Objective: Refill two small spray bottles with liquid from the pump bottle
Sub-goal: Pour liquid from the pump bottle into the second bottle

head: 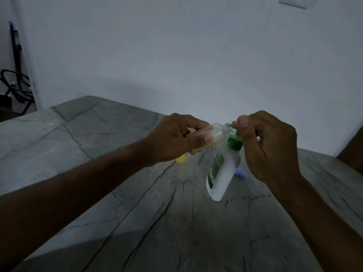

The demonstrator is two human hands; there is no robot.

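Left hand: my left hand (172, 138) is up above the worktop (121, 203). Its grip is curled tight round a small yellow spray bottle (198, 143). The thumb lies along the near side of it.
Small bottle: it is tipped on its side. Its clear top end points right, at the green pump (233, 142).
Right hand: my right hand (271, 146) is up next to the left one. Its grip is closed on the green pump head, with the thumb on top and the fingers curled round it.
Pump bottle: the white pump bottle (222, 173) hangs under my right hand. It leans, with its bottom end down and toward me. It has a green label on the left side. I cannot tell if its bottom end touches the worktop.
Where they meet: the clear end of the small bottle is right at the pump spout. It is blurry there, so I cannot tell if liquid is coming out.
Also on the worktop: 1 yellow thing (181, 159) sits just under my left hand. 1 small blue thing (241, 173) lies behind the white bottle. Both are partly hidden.
Worktop: it is grey stone with dark lines.
Light: it is dim.
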